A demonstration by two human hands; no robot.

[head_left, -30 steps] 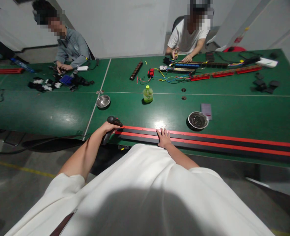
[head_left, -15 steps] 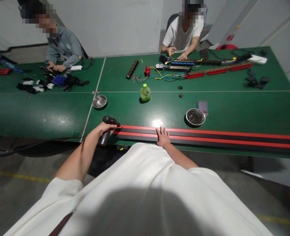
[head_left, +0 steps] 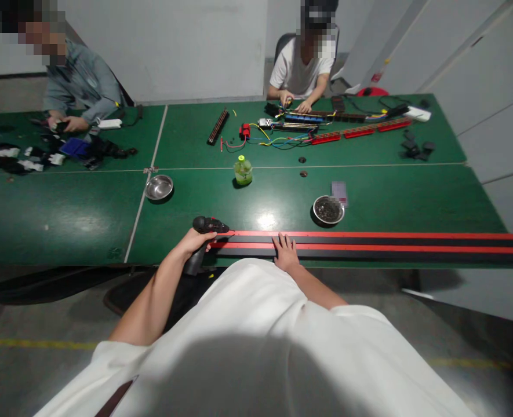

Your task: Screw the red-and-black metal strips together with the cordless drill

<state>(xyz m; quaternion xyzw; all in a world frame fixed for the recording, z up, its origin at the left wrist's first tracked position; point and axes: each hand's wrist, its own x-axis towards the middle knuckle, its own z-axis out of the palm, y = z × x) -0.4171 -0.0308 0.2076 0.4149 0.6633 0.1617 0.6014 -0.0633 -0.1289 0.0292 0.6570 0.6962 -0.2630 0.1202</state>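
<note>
My left hand [head_left: 196, 240] is wrapped round a black cordless drill [head_left: 210, 225], its tip pointing right along the top of the rear red strip. Under the tip lie two long red-and-black rails [head_left: 382, 236], side by side along the near table edge. My right hand [head_left: 286, 253] rests on the rails with fingers spread, a short way right of the drill tip. Whether the tip touches the rail, I cannot tell. A metal bowl of small dark parts [head_left: 328, 211] stands beyond the rails to the right.
On the green table [head_left: 195, 202] stand another metal bowl [head_left: 159, 188] and a green-capped bottle [head_left: 243, 172]. Across it, two people handle parts, one in a grey sleeve [head_left: 95, 81], one in a white shirt [head_left: 297, 66]. Wired red strips [head_left: 358, 133] lie near the far side.
The view has shifted, so the table's things appear further left. The drill in my left hand has come closer to my right hand, which stays spread on the rails.
</note>
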